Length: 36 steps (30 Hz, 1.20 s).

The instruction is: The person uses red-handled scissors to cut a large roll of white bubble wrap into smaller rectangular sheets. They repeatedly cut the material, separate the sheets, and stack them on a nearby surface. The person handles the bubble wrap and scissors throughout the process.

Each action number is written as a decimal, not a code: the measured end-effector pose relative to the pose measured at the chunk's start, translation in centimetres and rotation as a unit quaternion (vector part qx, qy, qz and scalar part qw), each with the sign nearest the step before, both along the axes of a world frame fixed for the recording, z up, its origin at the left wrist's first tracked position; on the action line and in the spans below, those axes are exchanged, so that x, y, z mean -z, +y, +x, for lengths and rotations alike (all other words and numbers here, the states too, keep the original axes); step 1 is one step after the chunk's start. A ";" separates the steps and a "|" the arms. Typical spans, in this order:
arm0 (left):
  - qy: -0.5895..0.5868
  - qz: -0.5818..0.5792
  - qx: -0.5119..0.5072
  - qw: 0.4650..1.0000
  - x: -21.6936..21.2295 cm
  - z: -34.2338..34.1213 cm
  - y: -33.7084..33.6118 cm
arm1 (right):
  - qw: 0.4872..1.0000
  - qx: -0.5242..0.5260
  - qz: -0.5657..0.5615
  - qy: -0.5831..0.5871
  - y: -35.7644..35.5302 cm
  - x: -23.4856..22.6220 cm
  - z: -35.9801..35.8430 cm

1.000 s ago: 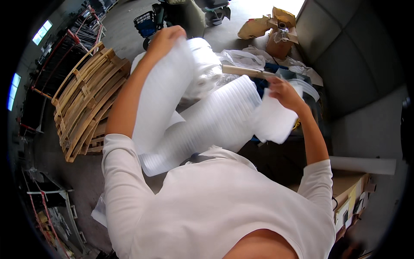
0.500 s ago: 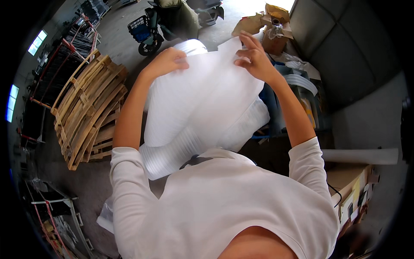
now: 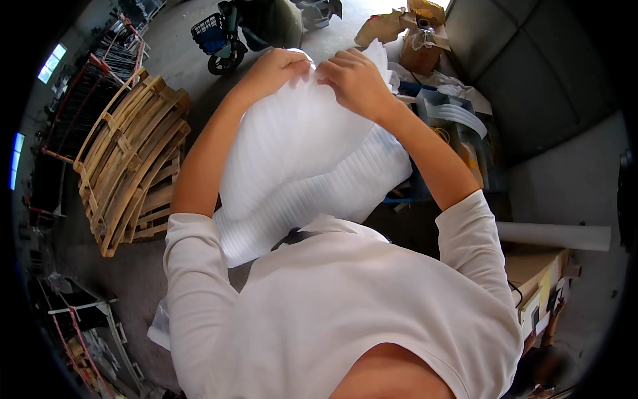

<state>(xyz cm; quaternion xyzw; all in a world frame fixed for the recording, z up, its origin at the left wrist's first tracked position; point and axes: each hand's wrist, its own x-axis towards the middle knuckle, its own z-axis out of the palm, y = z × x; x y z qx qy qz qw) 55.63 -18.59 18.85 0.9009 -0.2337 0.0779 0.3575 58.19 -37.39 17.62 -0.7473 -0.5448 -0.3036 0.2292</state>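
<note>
In front of me lies a white foam sheet, ribbed and soft, with its lower folds spreading toward my shirt. My left hand pinches its far edge, thumb and fingers closed on it. Right beside it, my right hand grips the same edge with curled fingers, a small gap between the two hands. A loose corner of the sheet stands up behind my right hand. What lies beneath the foam is hidden.
Wooden pallets lean in a stack on the left. A scooter stands beyond the foam. To the right are a grey bin, an opened cardboard box and a white foam roll above another box.
My right hand has moved left, close to my left hand, drawing its part of the sheet edge across. Its spread fingers have closed on the foam. My left hand has shifted slightly up and right.
</note>
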 end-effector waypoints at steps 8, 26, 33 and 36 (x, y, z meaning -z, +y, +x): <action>-0.160 0.124 -0.249 0.947 -1.1 4.7 15.0 | 0.960 -0.084 -0.232 0.129 -11.4 18.2 -4.9; 0.020 -0.008 -0.012 1.000 0.3 2.9 -3.7 | 0.950 -0.076 0.052 0.298 -3.5 3.2 2.1; 0.177 -0.015 -0.010 0.984 2.3 1.4 3.1 | 0.996 0.074 0.051 0.027 -6.1 0.8 2.6; 0.115 0.017 -0.029 0.993 1.0 0.6 0.6 | 0.993 0.070 -0.022 -0.091 -3.7 -1.4 1.2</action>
